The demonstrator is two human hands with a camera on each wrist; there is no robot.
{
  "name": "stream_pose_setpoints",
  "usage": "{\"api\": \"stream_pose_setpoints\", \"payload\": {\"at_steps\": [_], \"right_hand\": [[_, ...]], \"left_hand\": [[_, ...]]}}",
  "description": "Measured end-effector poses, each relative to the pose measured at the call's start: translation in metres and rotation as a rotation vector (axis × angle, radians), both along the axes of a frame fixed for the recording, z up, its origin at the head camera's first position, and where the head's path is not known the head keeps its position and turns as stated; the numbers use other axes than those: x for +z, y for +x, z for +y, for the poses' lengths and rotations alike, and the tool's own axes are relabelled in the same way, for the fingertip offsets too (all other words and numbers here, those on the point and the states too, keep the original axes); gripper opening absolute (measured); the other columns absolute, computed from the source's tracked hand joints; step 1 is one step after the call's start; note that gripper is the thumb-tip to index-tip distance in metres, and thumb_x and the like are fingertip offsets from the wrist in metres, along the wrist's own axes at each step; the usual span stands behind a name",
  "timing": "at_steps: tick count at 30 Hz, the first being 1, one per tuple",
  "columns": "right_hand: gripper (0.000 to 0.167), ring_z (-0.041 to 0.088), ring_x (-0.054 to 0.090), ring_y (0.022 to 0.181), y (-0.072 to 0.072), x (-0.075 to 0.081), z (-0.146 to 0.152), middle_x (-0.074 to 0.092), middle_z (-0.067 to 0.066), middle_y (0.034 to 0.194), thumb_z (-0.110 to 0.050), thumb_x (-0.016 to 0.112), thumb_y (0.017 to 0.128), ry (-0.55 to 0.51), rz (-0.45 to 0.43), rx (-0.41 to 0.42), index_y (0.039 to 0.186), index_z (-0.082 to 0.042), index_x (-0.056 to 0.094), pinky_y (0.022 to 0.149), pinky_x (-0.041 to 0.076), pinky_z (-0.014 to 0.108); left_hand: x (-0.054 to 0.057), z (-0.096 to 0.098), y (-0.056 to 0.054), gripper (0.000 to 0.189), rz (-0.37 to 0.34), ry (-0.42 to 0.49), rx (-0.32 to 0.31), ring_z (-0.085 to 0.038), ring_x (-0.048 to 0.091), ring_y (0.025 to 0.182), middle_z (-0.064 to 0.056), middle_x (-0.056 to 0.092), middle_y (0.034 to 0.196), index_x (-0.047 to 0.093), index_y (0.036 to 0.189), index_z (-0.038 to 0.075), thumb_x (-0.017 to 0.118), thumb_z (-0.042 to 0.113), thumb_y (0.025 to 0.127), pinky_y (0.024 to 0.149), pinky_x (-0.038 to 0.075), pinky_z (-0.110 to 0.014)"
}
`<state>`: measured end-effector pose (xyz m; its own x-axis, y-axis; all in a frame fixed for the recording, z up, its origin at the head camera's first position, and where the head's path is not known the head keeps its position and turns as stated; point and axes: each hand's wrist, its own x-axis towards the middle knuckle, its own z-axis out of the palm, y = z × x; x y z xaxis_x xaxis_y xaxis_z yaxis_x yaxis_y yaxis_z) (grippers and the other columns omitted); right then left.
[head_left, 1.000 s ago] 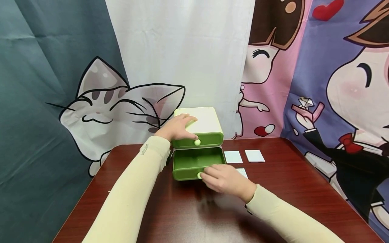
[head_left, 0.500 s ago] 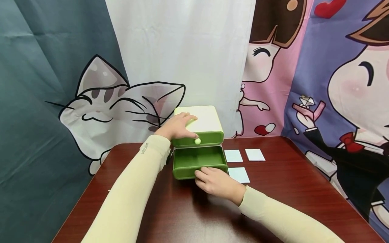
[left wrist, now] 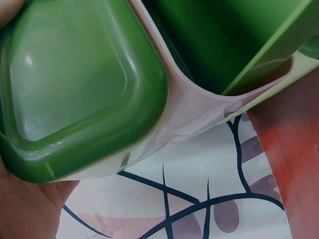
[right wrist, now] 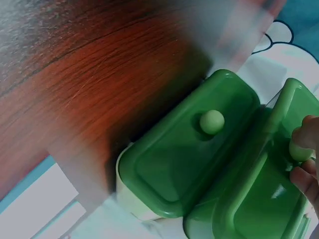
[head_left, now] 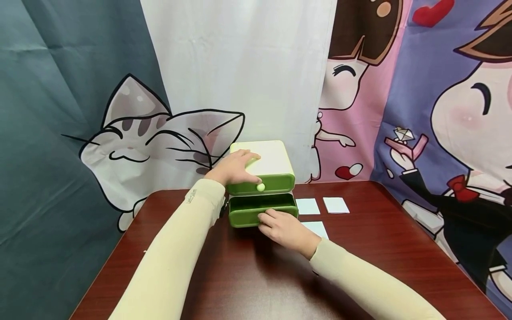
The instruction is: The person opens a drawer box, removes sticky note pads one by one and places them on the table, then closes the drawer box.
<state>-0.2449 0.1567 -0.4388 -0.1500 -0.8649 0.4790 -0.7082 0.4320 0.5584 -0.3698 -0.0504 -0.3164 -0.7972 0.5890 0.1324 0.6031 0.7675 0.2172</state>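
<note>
A small two-drawer box (head_left: 270, 160) with a pale top and green drawers stands at the back of the table. My left hand (head_left: 234, 169) grips its upper left corner, fingers over the top and thumb at the front by the round knob (head_left: 261, 187) of the upper drawer (head_left: 280, 183). That upper drawer is closed. Below it, the lower drawer (head_left: 244, 218) stands partly pulled out, with nothing showing inside. My right hand (head_left: 286, 229) is at its front; in the right wrist view, finger and thumb pinch its pale green knob (right wrist: 300, 151).
Three pale square pads lie right of the box: one near pad (head_left: 317, 229), one behind it (head_left: 307, 206) and one farther right (head_left: 336, 205). A cartoon-printed cloth (head_left: 248, 71) hangs behind the dark red table (head_left: 224, 275).
My right hand has moved left onto the lower drawer's knob, and the drawer has slid partway back into the box. My left hand stays on the box.
</note>
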Motion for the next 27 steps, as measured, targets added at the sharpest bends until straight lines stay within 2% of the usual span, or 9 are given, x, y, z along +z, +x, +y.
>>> {"api": "stream_pose_setpoints", "payload": {"at_steps": [8,11,18,23,27], "right_hand": [[0.015,0.023,0.055,0.101,-0.016,-0.001,-0.002,0.061,0.008,0.116,-0.007,0.059,0.093,-0.056,-0.096,-0.082,0.101,-0.008,0.072,0.083,0.052,0.027],[0.011,0.023,0.056,0.1,-0.02,-0.003,-0.004,0.06,0.008,0.115,-0.006,0.063,0.091,-0.082,-0.116,-0.094,0.098,-0.008,0.071,0.081,0.053,0.028],[0.008,0.023,0.056,0.104,-0.027,-0.005,-0.01,0.059,0.006,0.115,-0.003,0.066,0.093,-0.16,-0.234,-0.129,0.094,-0.009,0.071,0.082,0.053,0.028],[0.015,0.023,0.056,0.106,-0.031,-0.007,-0.012,0.06,0.005,0.116,0.004,0.067,0.087,-0.196,-0.251,-0.147,0.09,-0.009,0.071,0.082,0.054,0.029],[0.014,0.025,0.057,0.108,-0.034,-0.01,-0.013,0.062,0.006,0.115,0.004,0.069,0.084,-0.221,-0.247,-0.146,0.086,-0.01,0.071,0.087,0.054,0.031]], "left_hand": [[0.001,0.001,0.0,0.087,0.019,-0.004,-0.002,-0.031,0.033,0.147,-0.01,0.032,0.162,0.045,0.152,0.032,0.071,0.065,0.076,0.116,0.031,-0.05],[-0.001,0.0,-0.002,0.088,0.018,-0.008,-0.004,-0.03,0.032,0.147,-0.01,0.032,0.162,0.044,0.152,0.032,0.071,0.065,0.076,0.117,0.031,-0.049],[-0.002,0.0,-0.003,0.087,0.015,-0.006,-0.008,-0.03,0.034,0.147,-0.011,0.033,0.161,0.045,0.151,0.032,0.071,0.065,0.075,0.116,0.032,-0.049],[0.0,0.001,-0.004,0.087,0.018,-0.005,-0.005,-0.031,0.034,0.146,-0.011,0.033,0.161,0.046,0.151,0.032,0.072,0.064,0.074,0.115,0.034,-0.049],[-0.001,0.001,-0.004,0.087,0.018,-0.011,-0.001,-0.031,0.035,0.146,-0.01,0.033,0.161,0.046,0.151,0.032,0.071,0.065,0.074,0.114,0.035,-0.049]]}}
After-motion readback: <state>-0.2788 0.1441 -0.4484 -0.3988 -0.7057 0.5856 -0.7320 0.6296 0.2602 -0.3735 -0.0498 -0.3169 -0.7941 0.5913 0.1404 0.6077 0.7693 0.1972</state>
